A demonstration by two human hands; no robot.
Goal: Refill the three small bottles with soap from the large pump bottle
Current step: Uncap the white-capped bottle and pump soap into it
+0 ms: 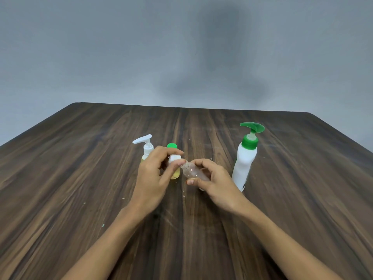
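Observation:
My right hand [217,183] grips a small clear bottle [192,170], tilted with its open neck pointing left. My left hand [154,178] pinches a white cap [174,158] just beside that neck. Behind my left hand stand two more small bottles: one with a white pump [145,146] and one with a green cap [172,146] and yellowish liquid. The large white pump bottle [244,162] with a green pump stands upright to the right of my right hand.
Everything sits on a dark wood-grain table [80,178] against a grey wall. A few small crumbs and specks lie on the tabletop near my hands.

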